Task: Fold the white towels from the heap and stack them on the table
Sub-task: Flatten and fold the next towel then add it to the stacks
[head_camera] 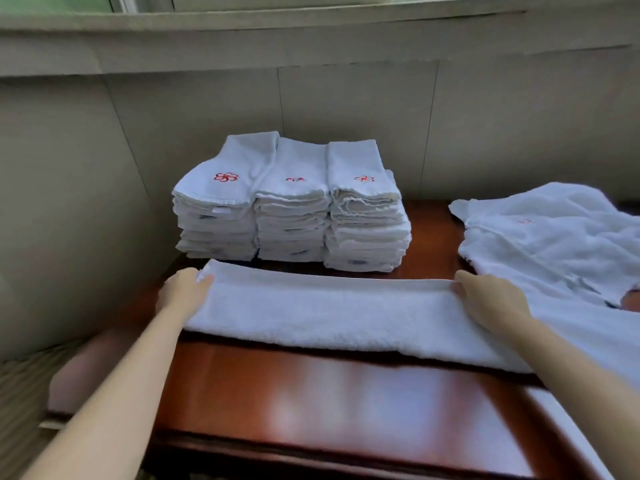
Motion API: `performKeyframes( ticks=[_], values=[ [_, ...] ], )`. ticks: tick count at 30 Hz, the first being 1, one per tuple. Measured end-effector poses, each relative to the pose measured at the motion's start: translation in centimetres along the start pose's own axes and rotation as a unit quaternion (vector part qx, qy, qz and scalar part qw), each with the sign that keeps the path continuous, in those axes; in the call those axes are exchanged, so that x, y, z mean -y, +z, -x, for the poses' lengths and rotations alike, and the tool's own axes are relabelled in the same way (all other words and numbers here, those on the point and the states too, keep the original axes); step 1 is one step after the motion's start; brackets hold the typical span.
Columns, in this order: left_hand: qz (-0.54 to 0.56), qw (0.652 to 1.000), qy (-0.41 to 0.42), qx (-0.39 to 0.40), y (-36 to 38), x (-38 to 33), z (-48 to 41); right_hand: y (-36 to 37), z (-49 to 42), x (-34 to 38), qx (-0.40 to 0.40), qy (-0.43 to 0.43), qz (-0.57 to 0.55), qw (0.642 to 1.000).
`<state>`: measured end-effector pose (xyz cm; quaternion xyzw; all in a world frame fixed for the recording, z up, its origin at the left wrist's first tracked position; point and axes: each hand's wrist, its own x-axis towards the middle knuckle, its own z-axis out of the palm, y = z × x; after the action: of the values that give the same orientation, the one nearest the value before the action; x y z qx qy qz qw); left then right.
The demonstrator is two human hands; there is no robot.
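Note:
A white towel (332, 313), folded into a long band, lies across the glossy red-brown table (346, 403). My left hand (183, 292) pinches its far left corner. My right hand (488, 299) grips the far edge near the right end. Behind the towel stand three side-by-side stacks of folded white towels (291, 206) with red embroidered marks on top. The heap of unfolded white towels (554, 237) spreads over the right side of the table and runs under the band's right end.
A tiled wall (346, 109) rises right behind the stacks, with a window sill above. The table's left edge drops off near my left forearm, where a pinkish cushion (86, 368) sits lower down. Bare tabletop lies between the towel and the front edge.

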<state>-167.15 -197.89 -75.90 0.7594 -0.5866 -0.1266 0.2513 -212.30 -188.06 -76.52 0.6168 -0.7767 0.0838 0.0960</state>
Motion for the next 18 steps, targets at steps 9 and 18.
performKeyframes(
  ticks=[9,18],
  values=[
    [-0.307,0.951,0.039,-0.002,1.6,-5.9,1.1,0.6,-2.0,-0.2,0.056,0.075,-0.036,0.995],
    [-0.143,0.918,0.318,0.191,10.8,-16.9,11.6,-0.4,2.0,-0.4,0.010,0.052,-0.028,0.998]
  ],
)
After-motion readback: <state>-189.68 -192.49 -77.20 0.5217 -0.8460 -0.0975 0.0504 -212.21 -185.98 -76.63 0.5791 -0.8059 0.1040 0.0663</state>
